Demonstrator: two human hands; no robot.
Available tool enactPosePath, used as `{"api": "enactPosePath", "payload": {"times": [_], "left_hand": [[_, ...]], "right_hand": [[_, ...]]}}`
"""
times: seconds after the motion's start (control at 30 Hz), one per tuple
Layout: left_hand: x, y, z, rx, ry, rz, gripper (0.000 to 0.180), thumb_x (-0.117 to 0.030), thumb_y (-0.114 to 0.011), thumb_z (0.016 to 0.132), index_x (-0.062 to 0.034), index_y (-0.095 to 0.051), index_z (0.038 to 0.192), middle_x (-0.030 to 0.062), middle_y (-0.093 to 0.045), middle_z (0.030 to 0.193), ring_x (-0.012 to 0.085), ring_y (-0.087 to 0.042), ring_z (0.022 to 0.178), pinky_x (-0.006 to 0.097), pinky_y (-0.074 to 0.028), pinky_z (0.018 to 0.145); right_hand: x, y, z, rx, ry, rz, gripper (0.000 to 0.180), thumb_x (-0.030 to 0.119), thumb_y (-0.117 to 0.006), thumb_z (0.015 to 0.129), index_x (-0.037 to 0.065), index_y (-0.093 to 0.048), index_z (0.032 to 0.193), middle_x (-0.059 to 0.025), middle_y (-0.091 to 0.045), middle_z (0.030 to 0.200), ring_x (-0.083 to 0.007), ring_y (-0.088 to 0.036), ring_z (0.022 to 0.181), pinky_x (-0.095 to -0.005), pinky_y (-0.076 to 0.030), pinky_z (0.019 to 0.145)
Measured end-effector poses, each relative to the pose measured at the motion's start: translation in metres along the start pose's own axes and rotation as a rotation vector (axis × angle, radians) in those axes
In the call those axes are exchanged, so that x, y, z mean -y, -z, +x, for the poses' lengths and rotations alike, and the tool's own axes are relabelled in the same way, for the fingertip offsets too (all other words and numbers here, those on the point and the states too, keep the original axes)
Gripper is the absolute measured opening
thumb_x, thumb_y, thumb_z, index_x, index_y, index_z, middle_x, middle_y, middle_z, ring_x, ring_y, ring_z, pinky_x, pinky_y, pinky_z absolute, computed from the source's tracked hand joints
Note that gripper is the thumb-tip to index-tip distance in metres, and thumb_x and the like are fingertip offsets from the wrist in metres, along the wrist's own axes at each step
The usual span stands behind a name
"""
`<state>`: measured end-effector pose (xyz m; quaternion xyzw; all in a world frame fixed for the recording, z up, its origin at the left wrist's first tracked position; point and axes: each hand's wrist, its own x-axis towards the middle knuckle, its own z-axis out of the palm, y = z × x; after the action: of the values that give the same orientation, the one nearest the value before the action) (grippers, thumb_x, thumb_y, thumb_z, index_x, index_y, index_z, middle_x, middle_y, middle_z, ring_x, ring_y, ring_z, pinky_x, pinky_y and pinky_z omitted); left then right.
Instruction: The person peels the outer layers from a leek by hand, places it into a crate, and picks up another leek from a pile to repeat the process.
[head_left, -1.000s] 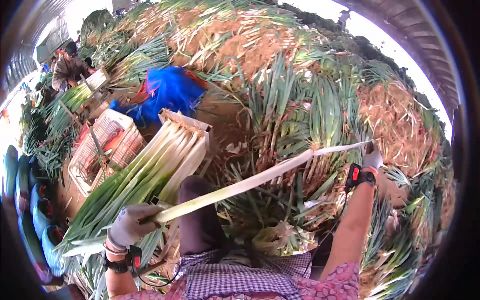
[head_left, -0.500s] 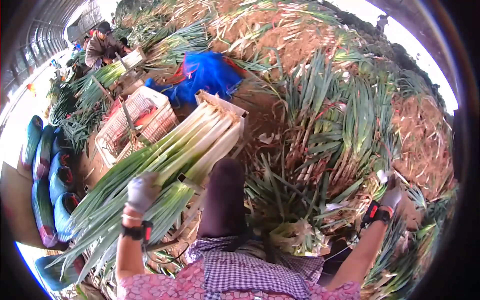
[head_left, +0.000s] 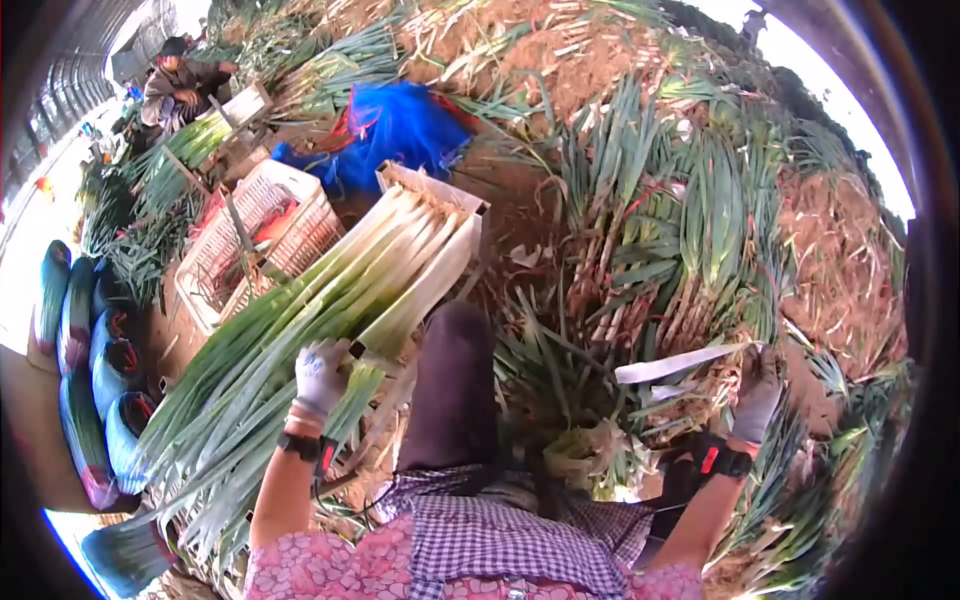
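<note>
My left hand (head_left: 322, 378), in a pale glove, is closed on green leek leaves at the near side of a large bundle of leeks (head_left: 370, 265). The bundle lies slanted in a wooden rack (head_left: 472, 205), its white ends against the end board and its leaves trailing to the lower left. Off to the right, my gloved right hand (head_left: 758, 398) has its fingers closed at one end of a long, flat whitish strip (head_left: 675, 364). The strip points left above loose leeks (head_left: 545, 385). Its material is unclear, and the fingertips are partly hidden.
Behind the rack stand a pale plastic crate (head_left: 262, 225) and blue netting (head_left: 400, 135). Wrapped leek bundles (head_left: 80, 400) line the left. Leek piles (head_left: 700, 230) cover the right ground. Another person (head_left: 180, 85) sits far left by a second rack.
My left hand has moved right along the leeks, toward the rack. My right hand has shifted slightly left, and the whitish strip now stretches out from its fingers. The view has shifted a little.
</note>
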<state>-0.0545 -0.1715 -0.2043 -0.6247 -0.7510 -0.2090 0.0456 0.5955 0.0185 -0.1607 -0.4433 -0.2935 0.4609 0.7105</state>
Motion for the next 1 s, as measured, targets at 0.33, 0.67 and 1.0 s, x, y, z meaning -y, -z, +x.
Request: {"api": "enactPosePath", "payload": {"times": [0.33, 0.67, 1.0], "left_hand": [[-0.010, -0.002, 0.000, 0.136, 0.067, 0.046, 0.038, -0.008, -0.060, 0.070, -0.0132, -0.058, 0.107, 0.0105, -0.058, 0.092, 0.0336, -0.055, 0.085, 0.045, -0.043, 0.073], [-0.018, -0.006, 0.007, 0.127, 0.181, 0.080, 0.038, -0.001, -0.056, 0.070, -0.0089, -0.060, 0.107, 0.0111, -0.058, 0.088, 0.0342, -0.055, 0.083, 0.044, -0.043, 0.070], [-0.032, 0.002, 0.013, 0.153, 0.271, 0.095, 0.033, -0.005, -0.056, 0.069, -0.0096, -0.056, 0.102, 0.0092, -0.054, 0.084, 0.0305, -0.052, 0.081, 0.043, -0.039, 0.069]], "right_hand": [[0.037, -0.121, -0.090, 0.199, 0.080, -0.381, 0.014, 0.015, -0.061, 0.090, 0.002, -0.060, 0.095, -0.0004, -0.056, 0.077, -0.0094, -0.055, 0.065, -0.0211, -0.045, 0.059], [-0.037, -0.252, -0.074, 0.704, 0.215, -1.038, 0.015, 0.005, -0.061, 0.082, 0.004, -0.066, 0.096, -0.0037, -0.066, 0.087, -0.0108, -0.058, 0.075, -0.0250, -0.046, 0.066], [-0.237, -0.419, -0.039, 1.321, 0.967, -1.079, 0.014, 0.011, -0.065, 0.076, 0.012, -0.067, 0.090, -0.0032, -0.063, 0.102, -0.0249, -0.060, 0.093, -0.0379, -0.047, 0.083]]}}
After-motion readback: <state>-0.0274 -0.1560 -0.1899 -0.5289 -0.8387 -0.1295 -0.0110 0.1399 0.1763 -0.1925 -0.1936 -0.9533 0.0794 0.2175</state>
